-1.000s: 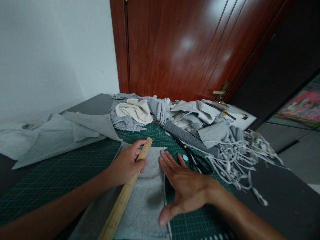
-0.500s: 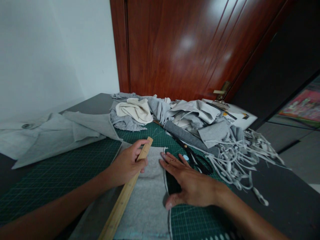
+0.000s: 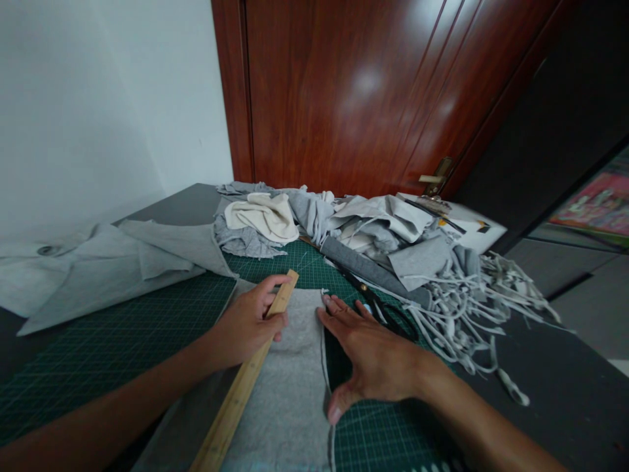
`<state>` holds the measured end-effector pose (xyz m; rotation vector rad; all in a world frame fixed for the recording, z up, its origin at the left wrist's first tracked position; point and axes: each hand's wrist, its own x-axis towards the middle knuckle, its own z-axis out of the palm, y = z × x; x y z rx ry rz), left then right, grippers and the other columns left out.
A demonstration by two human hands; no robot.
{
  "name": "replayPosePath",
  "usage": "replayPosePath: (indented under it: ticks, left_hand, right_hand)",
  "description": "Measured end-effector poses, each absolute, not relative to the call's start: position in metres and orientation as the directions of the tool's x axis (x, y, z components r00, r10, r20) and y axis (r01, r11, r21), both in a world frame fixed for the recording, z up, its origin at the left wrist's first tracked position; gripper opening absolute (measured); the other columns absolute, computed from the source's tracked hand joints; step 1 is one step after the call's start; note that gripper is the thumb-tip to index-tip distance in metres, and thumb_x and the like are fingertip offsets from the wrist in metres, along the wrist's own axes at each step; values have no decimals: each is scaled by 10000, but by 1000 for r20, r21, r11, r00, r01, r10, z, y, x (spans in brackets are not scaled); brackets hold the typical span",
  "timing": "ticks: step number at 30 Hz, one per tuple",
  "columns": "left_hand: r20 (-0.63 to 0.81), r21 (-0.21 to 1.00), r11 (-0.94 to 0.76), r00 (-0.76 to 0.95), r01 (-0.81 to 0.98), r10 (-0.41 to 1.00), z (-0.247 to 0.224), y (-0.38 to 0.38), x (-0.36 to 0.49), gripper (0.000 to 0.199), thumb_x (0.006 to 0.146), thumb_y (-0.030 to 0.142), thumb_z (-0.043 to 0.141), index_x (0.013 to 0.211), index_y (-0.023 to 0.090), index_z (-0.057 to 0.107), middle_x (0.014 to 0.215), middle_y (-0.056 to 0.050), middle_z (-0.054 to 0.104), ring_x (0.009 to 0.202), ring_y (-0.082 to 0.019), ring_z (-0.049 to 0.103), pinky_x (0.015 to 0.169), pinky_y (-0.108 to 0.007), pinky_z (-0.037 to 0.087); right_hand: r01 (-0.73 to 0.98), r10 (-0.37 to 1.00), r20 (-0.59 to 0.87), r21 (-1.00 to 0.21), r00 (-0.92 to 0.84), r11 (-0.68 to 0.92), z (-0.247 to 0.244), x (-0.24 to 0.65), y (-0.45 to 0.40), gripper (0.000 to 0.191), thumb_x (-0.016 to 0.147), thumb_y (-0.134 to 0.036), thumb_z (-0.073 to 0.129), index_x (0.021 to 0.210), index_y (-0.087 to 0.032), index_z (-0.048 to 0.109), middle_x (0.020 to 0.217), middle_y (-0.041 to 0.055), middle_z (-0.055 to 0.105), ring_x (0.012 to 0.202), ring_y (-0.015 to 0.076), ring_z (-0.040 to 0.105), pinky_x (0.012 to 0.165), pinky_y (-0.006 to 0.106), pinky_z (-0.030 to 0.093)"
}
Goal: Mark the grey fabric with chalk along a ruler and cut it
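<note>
Head view: a big pile of cloth scraps (image 3: pixel 309 213) is heaped at the far side of the bench (image 3: pixel 550 367), with a cream cloth (image 3: pixel 265 217) on top. Thin cloth strips (image 3: pixel 455 321) are tangled to the right. Black scissors (image 3: pixel 363 287) are laid just past the right hand (image 3: pixel 376 354), by a rolled gray cloth (image 3: pixel 368 267). A pale cloth (image 3: pixel 118 269) is spread at the left, partly over the green mat (image 3: pixel 393 429).

The wooden ruler (image 3: pixel 236 393) is grasped near its far end in the left hand's (image 3: pixel 248 324) grip, and is slanted across the flat gray cloth (image 3: pixel 297 380). The right grip is opened wide, fingers spread, at that cloth's right edge.
</note>
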<state>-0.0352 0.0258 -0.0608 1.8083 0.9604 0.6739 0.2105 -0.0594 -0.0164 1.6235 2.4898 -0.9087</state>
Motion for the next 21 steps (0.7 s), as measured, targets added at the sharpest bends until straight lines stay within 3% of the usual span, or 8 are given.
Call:
replayPosePath:
  ticks: [7,14,21]
  left_hand:
    - [23,923,-222,528,316,849,-64,26,-34,717,796,325,627,1478,204,440,732,38,689,567,-205,660,523,-287,454]
    - [14,895,-219,466,389,885,-60,21,-37,730,805,421,621,1475,195,438,764,17,714,588,-236,685,550,-321,492]
    - [34,781,-276,402,561,915,-57,25,-44,669,828,397,566,1461,219,443,675,43,690,573,-253,697,569,-322,470]
  right_hand:
    - [843,820,-326,-440,-471,309,-14,208,-53,1613,552,-830,929,1738,-56,155,1803,222,-70,1674,442,-108,1335,689,2]
    - [797,788,-306,-495,-534,347,-20,213,-44,1638,551,-816,940,1742,-55,111,1809,249,0,1682,434,-68,1337,659,-64]
    - [754,763,-283,-541,-581,373,-26,219,-39,1595,580,-749,970,1749,-115,89,1810,210,-40,1690,403,-54,1338,624,-98]
